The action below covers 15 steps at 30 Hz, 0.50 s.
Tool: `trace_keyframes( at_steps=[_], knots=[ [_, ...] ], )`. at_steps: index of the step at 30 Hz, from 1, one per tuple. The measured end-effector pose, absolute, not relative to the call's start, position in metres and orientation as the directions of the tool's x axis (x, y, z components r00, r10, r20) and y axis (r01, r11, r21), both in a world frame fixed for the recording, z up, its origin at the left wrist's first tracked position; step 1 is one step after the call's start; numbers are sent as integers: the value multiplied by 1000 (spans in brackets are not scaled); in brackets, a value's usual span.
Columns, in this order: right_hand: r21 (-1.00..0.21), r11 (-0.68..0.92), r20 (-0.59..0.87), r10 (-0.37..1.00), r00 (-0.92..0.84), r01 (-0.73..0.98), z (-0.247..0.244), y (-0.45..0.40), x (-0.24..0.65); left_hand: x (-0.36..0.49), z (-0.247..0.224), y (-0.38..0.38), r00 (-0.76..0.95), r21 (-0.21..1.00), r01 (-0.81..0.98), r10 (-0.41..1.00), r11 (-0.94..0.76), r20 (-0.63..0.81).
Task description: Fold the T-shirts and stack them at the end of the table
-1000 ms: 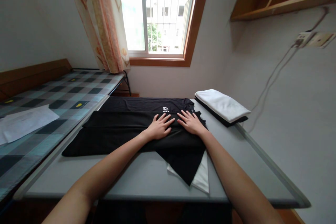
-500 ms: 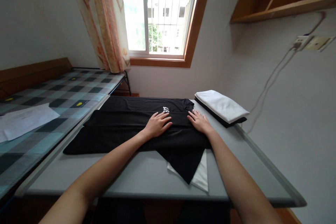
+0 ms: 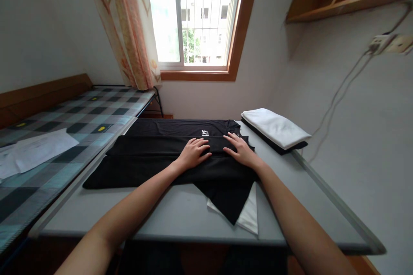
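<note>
A black T-shirt (image 3: pixel 135 169) with white lettering lies across the table, its near side turned over onto itself in a long flap. One black sleeve points toward me, and a white piece of fabric (image 3: pixel 249 215) shows from beneath it. My left hand (image 3: pixel 193 153) rests on the middle of the flap, fingers stretched out. Farther right, my right hand (image 3: pixel 239 149) lies on the shirt near its collar end, fingers spread. Neither hand grips the cloth.
The grey table (image 3: pixel 174 219) carries a folded stack at its right rear, a white garment (image 3: pixel 274 126) over a black one (image 3: pixel 290 150). A bed with a checked mattress (image 3: pixel 80 137) stands left, with paper sheets (image 3: pixel 45 150) on it. Cords (image 3: pixel 335 103) hang along the right wall.
My right hand has slid a little to the left over the shirt, toward my left hand, which stays about where it was. The view has shifted slightly.
</note>
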State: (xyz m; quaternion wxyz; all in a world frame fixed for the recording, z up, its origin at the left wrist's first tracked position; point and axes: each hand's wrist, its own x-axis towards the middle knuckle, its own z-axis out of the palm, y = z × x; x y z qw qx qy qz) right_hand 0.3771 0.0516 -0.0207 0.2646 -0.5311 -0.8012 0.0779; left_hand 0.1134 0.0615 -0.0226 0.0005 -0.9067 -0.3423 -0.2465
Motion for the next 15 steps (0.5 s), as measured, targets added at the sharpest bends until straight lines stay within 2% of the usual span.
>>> trace_keyframes(
  at_steps=[4, 8, 12, 15],
  knots=[
    [-395, 375, 194, 926, -323, 839, -29, 51, 376, 112, -21, 60, 746, 166, 464, 485, -870, 457],
    [-375, 349, 145, 937, -318, 859, -28, 50, 375, 115, -22, 59, 747, 174, 487, 511, -856, 426],
    [-480, 364, 191, 931, -310, 798, -15, 48, 386, 116, -23, 56, 700, 171, 566, 580, -806, 418],
    [-565, 303, 320, 938, -134, 767, -3, 50, 412, 116, -25, 56, 673, 184, 627, 646, -757, 360]
  ],
)
